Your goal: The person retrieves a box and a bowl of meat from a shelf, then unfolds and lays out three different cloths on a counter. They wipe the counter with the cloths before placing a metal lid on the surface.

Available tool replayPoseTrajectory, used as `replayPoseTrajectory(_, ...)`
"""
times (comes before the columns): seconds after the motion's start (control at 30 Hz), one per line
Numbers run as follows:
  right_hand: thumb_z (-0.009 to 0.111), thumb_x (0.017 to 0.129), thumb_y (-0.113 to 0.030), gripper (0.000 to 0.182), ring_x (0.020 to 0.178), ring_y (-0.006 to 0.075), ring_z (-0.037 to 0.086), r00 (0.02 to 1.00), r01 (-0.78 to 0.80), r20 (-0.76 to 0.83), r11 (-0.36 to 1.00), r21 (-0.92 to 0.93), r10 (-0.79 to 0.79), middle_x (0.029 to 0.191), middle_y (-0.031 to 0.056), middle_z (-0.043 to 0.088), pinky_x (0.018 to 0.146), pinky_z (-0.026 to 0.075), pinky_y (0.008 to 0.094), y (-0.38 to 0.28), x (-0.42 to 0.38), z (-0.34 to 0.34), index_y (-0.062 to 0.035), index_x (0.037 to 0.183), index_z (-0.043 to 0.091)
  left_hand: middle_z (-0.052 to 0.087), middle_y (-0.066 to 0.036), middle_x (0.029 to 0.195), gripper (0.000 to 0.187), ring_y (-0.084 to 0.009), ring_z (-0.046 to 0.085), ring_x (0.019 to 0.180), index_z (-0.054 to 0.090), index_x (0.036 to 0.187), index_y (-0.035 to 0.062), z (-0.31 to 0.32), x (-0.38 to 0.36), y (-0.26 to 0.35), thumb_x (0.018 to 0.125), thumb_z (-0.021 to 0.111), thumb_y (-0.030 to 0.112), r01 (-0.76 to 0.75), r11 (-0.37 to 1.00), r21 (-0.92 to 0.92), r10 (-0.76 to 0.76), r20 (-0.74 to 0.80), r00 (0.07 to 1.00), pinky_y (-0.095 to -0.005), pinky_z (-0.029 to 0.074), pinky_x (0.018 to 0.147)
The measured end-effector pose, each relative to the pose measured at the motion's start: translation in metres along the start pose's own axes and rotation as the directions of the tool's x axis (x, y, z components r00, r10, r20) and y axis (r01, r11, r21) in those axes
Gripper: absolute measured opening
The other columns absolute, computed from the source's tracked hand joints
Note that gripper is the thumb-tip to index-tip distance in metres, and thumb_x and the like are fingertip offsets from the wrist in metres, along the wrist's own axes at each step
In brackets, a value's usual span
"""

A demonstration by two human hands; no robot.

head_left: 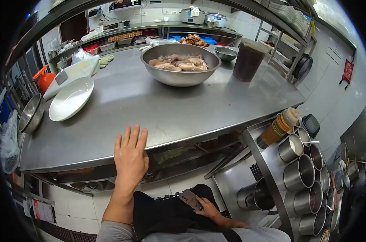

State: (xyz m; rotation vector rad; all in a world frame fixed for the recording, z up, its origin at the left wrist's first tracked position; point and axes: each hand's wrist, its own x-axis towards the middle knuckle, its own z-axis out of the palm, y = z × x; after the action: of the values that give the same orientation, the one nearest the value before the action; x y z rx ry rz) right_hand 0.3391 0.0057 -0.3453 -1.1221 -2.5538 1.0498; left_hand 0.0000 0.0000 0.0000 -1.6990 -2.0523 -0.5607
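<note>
My left hand (131, 156) rests on the front edge of the steel table (122, 97), its fingers stretched out flat and nothing in it. Low by my lap, my right hand (207, 208) is wrapped round a smartphone (189, 199), whose back with its camera lenses faces up. Beyond my left hand, a large steel bowl (179, 78) of raw meat pieces (183, 64) stands on the table. A white oval plate (72, 99) lies to the left of it. At the right stands a tall container (247, 62) of dark liquid.
A white cutting board (76, 74) with a cleaver (61, 77) lies at the left, near steel bowls (30, 115) at the table's edge. A small bowl (226, 53) sits behind the container. To my right, a steel stand holds several metal pots (298, 173) and a sauce bottle (277, 127).
</note>
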Motion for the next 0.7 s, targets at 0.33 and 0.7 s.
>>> replayPoseTrajectory(0.33, 0.077, 0.066, -0.040, 0.081, 0.107, 0.0363, 0.054, 0.993, 0.064, -0.100, 0.998, -0.011, -0.065, 0.119, 0.0213, 0.052, 0.093, 0.045, 0.0394, 0.036, 0.029, 0.025, -0.0057, 0.132, 0.046, 0.061, -0.015, 0.117, 0.042, -0.0331, 0.057, 0.111, 0.062, 0.109, 0.0040, 0.029, -0.014, 0.001, 0.068, 0.063, 0.003, -0.093, 0.995, -0.017, 0.083, -0.317, 0.945, -0.0450, 0.037, 0.099)
replayPoseTrajectory(0.7, 0.082, 0.064, -0.027, 0.076, 0.094, 0.0293, 0.060, 0.886, -0.064, -0.435, 0.970, 0.235, 0.164, 0.111, 0.0172, 0.057, 0.080, 0.049, 0.0356, 0.029, 0.030, -0.013, -0.0024, 0.128, 0.050, 0.067, -0.015, 0.095, 0.014, -0.0295, 0.065, 0.087, 0.066, 0.091, 0.0009, 0.153, -0.053, 0.024, 0.079, 0.064, 0.007, -0.065, 0.654, -0.754, 0.187, 0.078, 0.979, -0.0332, 0.051, 0.076)
